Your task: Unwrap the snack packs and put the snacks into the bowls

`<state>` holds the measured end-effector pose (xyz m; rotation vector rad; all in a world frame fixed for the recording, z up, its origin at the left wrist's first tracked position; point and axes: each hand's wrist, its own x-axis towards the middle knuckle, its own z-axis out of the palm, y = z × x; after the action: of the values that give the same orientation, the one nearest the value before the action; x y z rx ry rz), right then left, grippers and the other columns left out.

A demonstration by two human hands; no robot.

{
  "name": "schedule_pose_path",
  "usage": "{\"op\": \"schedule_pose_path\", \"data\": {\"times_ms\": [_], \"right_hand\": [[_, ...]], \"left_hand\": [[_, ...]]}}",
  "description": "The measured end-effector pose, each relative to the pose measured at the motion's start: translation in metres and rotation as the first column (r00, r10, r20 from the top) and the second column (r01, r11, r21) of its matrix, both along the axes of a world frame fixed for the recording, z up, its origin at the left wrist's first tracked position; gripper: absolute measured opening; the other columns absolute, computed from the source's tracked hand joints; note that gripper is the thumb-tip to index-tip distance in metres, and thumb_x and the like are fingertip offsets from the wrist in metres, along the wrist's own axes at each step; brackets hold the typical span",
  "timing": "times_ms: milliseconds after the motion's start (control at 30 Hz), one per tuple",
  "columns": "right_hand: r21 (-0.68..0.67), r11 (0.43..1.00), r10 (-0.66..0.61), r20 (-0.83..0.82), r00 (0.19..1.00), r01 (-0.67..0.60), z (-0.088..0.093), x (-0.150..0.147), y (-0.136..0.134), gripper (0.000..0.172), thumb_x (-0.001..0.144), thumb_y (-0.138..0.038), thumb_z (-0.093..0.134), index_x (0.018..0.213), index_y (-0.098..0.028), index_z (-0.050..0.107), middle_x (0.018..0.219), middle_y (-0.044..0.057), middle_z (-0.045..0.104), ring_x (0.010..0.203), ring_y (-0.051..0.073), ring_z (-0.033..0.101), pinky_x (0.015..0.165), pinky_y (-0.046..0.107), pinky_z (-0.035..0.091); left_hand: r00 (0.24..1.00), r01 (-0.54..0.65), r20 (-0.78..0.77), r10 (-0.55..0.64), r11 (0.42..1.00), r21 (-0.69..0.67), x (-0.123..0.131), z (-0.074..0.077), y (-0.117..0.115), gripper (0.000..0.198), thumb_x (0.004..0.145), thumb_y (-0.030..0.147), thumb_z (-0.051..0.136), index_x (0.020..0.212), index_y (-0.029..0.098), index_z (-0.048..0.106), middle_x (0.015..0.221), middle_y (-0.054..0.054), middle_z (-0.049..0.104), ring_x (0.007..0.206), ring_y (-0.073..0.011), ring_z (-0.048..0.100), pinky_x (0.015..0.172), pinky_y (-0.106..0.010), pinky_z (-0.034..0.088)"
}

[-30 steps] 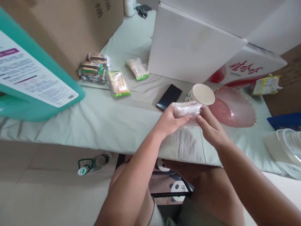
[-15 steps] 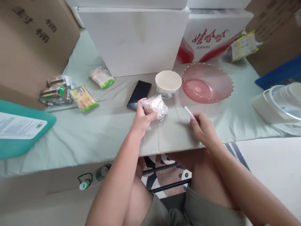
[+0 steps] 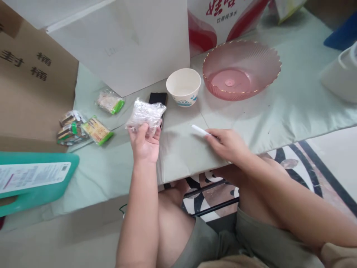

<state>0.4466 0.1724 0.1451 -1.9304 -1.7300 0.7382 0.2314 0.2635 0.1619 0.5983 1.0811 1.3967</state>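
Note:
My left hand (image 3: 145, 146) is closed on a clear plastic-wrapped packet (image 3: 145, 113), thumb on the near side, holding it up over the table. Creases and glare hide what the wrap contains. In my right hand (image 3: 227, 143) is a slim white pen-like tool (image 3: 199, 130), its thin tip pointing left; whether it is a pen or a small knife I cannot tell. Behind the packet lies a black phone (image 3: 158, 98), partly covered by it. A white paper bowl (image 3: 183, 87) with blue print stands beyond, between my hands. To its right sits a pink ribbed bowl (image 3: 241, 70) with a gold scalloped rim.
Several snack packets (image 3: 97, 130) lie at the left, near a brown carton (image 3: 36, 89) and a teal jug (image 3: 36, 178). A white box (image 3: 122, 44) and a red-and-white carton (image 3: 220, 26) line the back. White containers (image 3: 343, 78) stand at the right.
My left hand has turned palm up and moved left with the wrapped packet. My right hand has shifted left with the white tool. The view has tilted and turned.

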Motion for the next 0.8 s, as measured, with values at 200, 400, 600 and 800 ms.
{"op": "schedule_pose_path", "data": {"times_ms": [200,400,600,800], "right_hand": [[0.229,0.937,-0.309,0.192,0.932,0.264,-0.016,0.033,0.008,0.036,0.096,-0.039,0.051,0.118,-0.024,0.075,0.103,0.014,0.073,0.094,0.033,0.063,0.08,0.044,0.045],[0.486,0.867,-0.217,0.166,0.962,0.112,-0.023,0.012,0.012,0.029,0.092,-0.027,0.056,0.117,-0.022,0.069,0.114,0.014,0.068,0.111,0.033,0.061,0.098,0.052,0.047],[0.401,0.908,0.158,-0.052,0.986,-0.124,-0.029,-0.031,0.006,0.033,0.091,-0.023,0.053,0.123,-0.022,0.058,0.109,0.01,0.068,0.1,0.026,0.066,0.089,0.041,0.055],[0.376,0.916,0.2,-0.127,0.971,-0.139,-0.024,-0.048,0.014,0.041,0.089,-0.024,0.052,0.129,-0.02,0.053,0.112,0.011,0.068,0.102,0.025,0.066,0.091,0.041,0.055]], "left_hand": [[0.816,0.242,-0.548,-0.184,0.97,0.036,0.002,-0.028,-0.03,0.05,0.066,0.033,0.089,0.101,0.026,0.054,0.098,-0.001,0.068,0.09,-0.0171,0.07,0.079,-0.027,0.056],[0.373,0.468,-0.908,0.192,0.806,0.363,-0.01,-0.032,-0.038,0.07,0.075,0.045,0.081,0.134,0.024,0.048,0.152,-0.016,0.05,0.147,-0.0343,0.044,0.12,-0.051,0.04],[0.295,0.607,-0.938,0.181,0.723,0.33,-0.007,-0.031,-0.032,0.036,0.082,0.027,0.075,0.116,0.022,0.064,0.129,-0.011,0.069,0.128,-0.0278,0.063,0.113,-0.045,0.048],[0.497,0.427,-0.862,0.099,0.837,0.343,-0.004,-0.028,-0.029,0.004,0.084,0.025,0.068,0.082,0.022,0.068,0.104,-0.006,0.077,0.107,-0.0232,0.071,0.1,-0.039,0.055]]}}
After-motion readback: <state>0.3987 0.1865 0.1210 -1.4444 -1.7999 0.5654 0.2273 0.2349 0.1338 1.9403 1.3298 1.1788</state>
